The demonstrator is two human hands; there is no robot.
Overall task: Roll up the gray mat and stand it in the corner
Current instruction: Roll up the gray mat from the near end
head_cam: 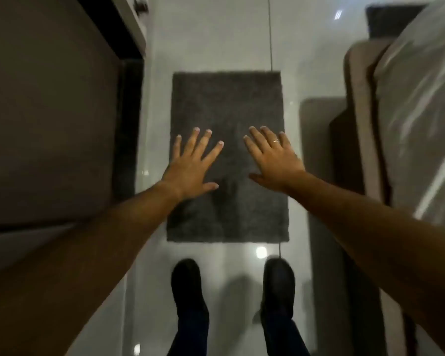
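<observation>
The gray mat [229, 104] lies flat and unrolled on the glossy white tile floor, in the middle of the view, its long side running away from me. My left hand [193, 165] is stretched out above the mat's left half, palm down, fingers spread and holding nothing. My right hand [274, 159], with a ring on one finger, hovers over the mat's right half in the same way, fingers apart. I cannot tell whether the hands touch the mat. My two dark shoes [188, 286] stand on the tiles just short of the mat's near edge.
A dark brown cabinet [49, 111] fills the left side. A bed with a beige frame [357, 129] and a plastic-covered mattress [421, 111] runs along the right. A second dark mat [391, 19] lies at the far right. The floor strip [216, 34] between them is narrow.
</observation>
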